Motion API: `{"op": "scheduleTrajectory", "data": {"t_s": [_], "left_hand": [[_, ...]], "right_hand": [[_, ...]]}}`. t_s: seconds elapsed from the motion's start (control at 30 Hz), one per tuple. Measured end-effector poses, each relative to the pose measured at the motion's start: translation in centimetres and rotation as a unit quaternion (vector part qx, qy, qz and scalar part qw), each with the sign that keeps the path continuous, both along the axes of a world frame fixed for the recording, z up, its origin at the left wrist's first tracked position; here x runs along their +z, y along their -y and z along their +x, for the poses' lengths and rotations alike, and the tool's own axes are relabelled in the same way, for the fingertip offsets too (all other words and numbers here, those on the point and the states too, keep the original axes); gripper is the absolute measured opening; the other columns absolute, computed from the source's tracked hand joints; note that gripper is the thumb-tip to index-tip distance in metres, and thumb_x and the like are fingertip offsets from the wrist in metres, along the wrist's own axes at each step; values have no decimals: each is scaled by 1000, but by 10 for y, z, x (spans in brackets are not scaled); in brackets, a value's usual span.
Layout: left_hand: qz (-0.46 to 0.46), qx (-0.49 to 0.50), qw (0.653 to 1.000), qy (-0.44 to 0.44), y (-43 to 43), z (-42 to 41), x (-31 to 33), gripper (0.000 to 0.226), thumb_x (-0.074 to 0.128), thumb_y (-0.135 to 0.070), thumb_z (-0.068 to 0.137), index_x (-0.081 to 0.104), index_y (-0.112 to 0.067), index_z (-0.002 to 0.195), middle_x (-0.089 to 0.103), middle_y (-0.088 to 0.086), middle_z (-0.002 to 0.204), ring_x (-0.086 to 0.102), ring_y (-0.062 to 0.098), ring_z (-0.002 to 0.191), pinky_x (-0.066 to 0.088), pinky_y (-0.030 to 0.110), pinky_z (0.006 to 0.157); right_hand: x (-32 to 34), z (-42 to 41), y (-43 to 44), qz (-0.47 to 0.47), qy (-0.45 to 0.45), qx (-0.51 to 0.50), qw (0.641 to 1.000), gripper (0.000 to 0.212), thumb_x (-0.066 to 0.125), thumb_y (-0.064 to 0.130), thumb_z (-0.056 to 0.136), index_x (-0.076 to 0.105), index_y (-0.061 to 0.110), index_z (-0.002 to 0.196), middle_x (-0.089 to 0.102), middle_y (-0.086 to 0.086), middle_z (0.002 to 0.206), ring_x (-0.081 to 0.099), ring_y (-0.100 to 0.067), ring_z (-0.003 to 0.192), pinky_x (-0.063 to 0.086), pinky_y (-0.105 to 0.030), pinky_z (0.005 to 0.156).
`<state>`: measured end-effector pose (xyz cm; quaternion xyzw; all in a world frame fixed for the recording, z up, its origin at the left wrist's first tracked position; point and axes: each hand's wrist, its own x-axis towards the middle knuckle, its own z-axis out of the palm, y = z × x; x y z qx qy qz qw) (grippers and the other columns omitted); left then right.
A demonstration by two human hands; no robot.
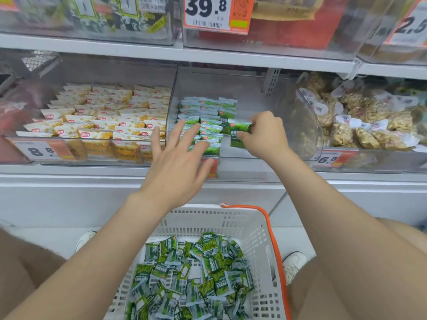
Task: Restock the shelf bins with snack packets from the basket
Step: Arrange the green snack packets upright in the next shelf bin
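1. while we lean toward the shelf, our right hand [265,135] curls its fingers and thumb around held green packets [239,132], just right of the stacked rows inside the middle bin [245,155].
2. our left hand [178,158] is spread wide with straight fingers and holds nothing; it reaches over the bin's front edge, fingertips above the stacked rows [205,116] of green packets. we cannot tell whether they touch.
3. the stacked rows fill the left part of the middle bin, and its right part shows bare floor.
4. below our arms sits the white basket [261,232] with an orange handle [273,241], and loose green packets [191,278] lie jumbled in it.
5. the bin to the left carries yellow packets [104,116] in overlapping rows, and the bin to the right carries brown snack bags [369,128].
6. orange price tags [44,151] hang on the bin fronts.
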<state>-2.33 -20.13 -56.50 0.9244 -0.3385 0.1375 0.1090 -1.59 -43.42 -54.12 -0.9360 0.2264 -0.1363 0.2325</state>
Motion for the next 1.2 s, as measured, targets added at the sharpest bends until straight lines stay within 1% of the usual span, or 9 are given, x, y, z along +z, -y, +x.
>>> {"op": "scheduleTrajectory", "data": {"t_s": [0.13, 0.3, 0.5, 0.63, 0.8, 0.9, 1.03, 1.13, 1.2], "left_hand": [[31, 27, 999, -19, 3, 6, -9, 57, 16, -60, 106, 47, -35, 147, 29, -2, 168, 16, 33, 156, 17, 66, 117], [40, 24, 999, -21, 4, 9, -11, 56, 17, -61, 105, 44, -40, 149, 36, -6, 165, 29, 31, 151, 17, 62, 115], [45, 28, 999, -6, 4, 11, -15, 52, 24, -60, 105, 51, -40, 145, 45, -5, 160, 44, 28, 141, 22, 61, 112], [46, 32, 998, -2, 3, 10, -14, 51, 24, -60, 105, 51, -40, 144, 48, -6, 158, 47, 26, 137, 24, 61, 114], [46, 28, 999, -6, 3, 9, -12, 51, 25, -60, 105, 53, -40, 142, 56, -8, 149, 50, 25, 131, 24, 61, 113], [47, 20, 999, -6, 1, 10, -11, 50, 24, -60, 105, 53, -40, 141, 56, -8, 148, 50, 25, 131, 24, 60, 113], [52, 9, 999, -7, -2, 11, -11, 49, 26, -58, 105, 52, -38, 140, 55, -7, 147, 49, 25, 132, 23, 60, 113], [50, 1, 999, -11, -5, 10, -12, 42, 31, -52, 106, 49, -36, 141, 52, -6, 144, 47, 24, 131, 23, 60, 113], [33, -8, 999, -26, -7, 10, -12, 40, 39, -44, 106, 45, -35, 144, 48, -5, 146, 44, 23, 133, 21, 61, 116]], "right_hand": [[-15, 36, 3, 22, -67, -8, 997, 40, 78, 30, 89, 62, 8, 117, 63, -14, 105, 56, -33, 100, 43, -32, 74], [-23, 72, 12, 77, -101, -22, 992, 59, 80, 35, 89, 57, 10, 137, 62, -17, 132, 63, -32, 117, 53, -33, 95], [-25, 103, 9, -12, -87, -6, 996, 54, 79, 28, 88, 51, 6, 128, 59, -17, 129, 61, -32, 114, 40, -28, 74], [-32, 103, 2, -69, -32, -19, 997, 51, 78, 13, 85, 48, 2, 125, 59, -21, 122, 63, -39, 108, 46, -33, 73], [-31, 101, -1, -146, -35, 31, 988, 19, 66, 3, 85, 56, 8, 100, 63, -19, 110, 61, -38, 98, 42, -34, 67], [-31, 96, -1, -122, -74, 92, 985, 23, 61, 0, 83, 69, 5, 104, 68, -17, 113, 62, -37, 106, 56, -38, 83], [-15, 73, -2, -59, -128, 121, 983, 38, 56, 1, 90, 69, 5, 125, 64, -16, 131, 54, -37, 126, 51, -42, 103], [3, 41, -8, -39, -106, 123, 986, 40, 48, 0, 92, 69, 4, 126, 65, -17, 132, 55, -36, 128, 50, -39, 104], [11, 15, -16, -59, -38, 129, 989, 32, 47, 6, 95, 72, 7, 115, 74, -14, 108, 64, -36, 108, 53, -37, 94]]}}
